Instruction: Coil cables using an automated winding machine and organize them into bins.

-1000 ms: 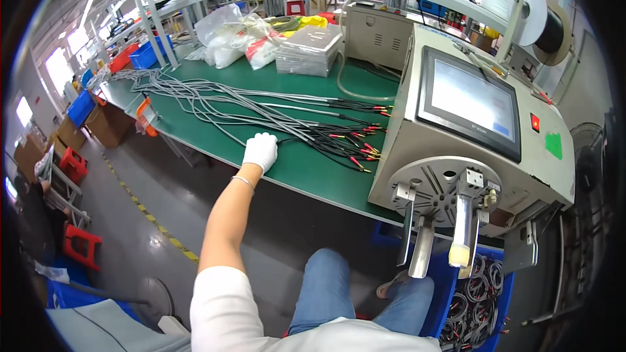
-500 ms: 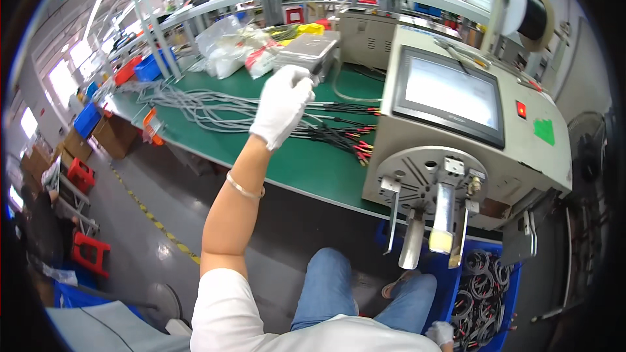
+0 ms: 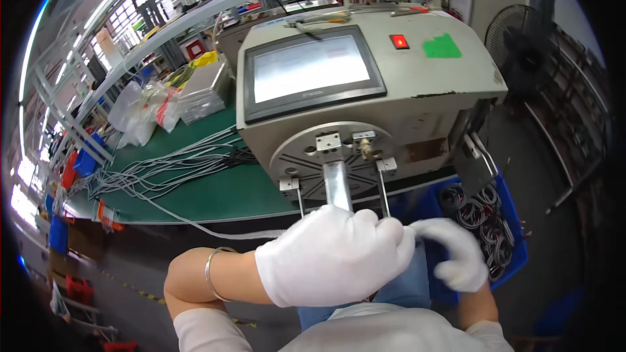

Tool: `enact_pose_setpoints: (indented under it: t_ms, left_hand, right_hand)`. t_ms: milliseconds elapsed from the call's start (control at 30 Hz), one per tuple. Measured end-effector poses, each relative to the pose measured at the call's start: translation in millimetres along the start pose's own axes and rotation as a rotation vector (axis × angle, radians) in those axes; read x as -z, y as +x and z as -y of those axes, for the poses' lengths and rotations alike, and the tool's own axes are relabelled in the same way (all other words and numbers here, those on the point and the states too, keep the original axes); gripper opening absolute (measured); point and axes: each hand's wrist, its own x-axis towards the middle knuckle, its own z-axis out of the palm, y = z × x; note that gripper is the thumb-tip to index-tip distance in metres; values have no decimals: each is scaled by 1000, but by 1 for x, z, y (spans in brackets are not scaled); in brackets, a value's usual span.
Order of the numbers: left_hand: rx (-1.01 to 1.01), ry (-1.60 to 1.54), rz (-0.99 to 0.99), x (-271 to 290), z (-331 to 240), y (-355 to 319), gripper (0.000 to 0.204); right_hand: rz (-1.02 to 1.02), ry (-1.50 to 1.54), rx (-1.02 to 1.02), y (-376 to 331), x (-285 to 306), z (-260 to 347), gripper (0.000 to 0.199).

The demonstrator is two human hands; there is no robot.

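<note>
In the head view, the left hand (image 3: 336, 257), in a white fabric glove, has its fingers folded in, closed on a grey cable (image 3: 238, 236) that comes off the front edge of the table (image 3: 215, 197) and runs in under the glove; the exact spot of the grip is hidden. The right hand (image 3: 454, 255), gloved alike and slightly blurred, has its fingers bent and a gap toward the thumb; its upper fingertips reach the left hand's knuckles, and whether they pinch anything I cannot tell.

Just beyond the left hand stands the machine's round slotted metal disc (image 3: 303, 153), with a smooth, shiny metal bar (image 3: 337, 186) pointing toward the glove and thinner rods on either side. The machine (image 3: 424, 81) is a painted beige box with a flat, dark-framed screen (image 3: 313, 68). More thin, smooth cables (image 3: 156, 173) lie loosely bundled on the matt green table, near crinkled clear plastic bags (image 3: 140, 114). Coiled cables (image 3: 479, 218) fill a blue plastic bin (image 3: 515, 254) beside the right hand.
</note>
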Motion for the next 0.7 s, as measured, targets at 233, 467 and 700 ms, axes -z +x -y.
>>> enact_pose_setpoints:
  t_ms: [233,467,700]
  left_hand:
    - [296,-173,117,13,16,-38,26]
    - [583,-240,-505,-16,23,-33,27]
    - [567,-284,-992,-91,43,-18,23]
  right_hand:
    - [21,-162,-96,-4,-50,-34,22]
    - [-167,-302,-137,1,-35,-42,21]
    - [-302,-250,-77,34,-18,-36,23]
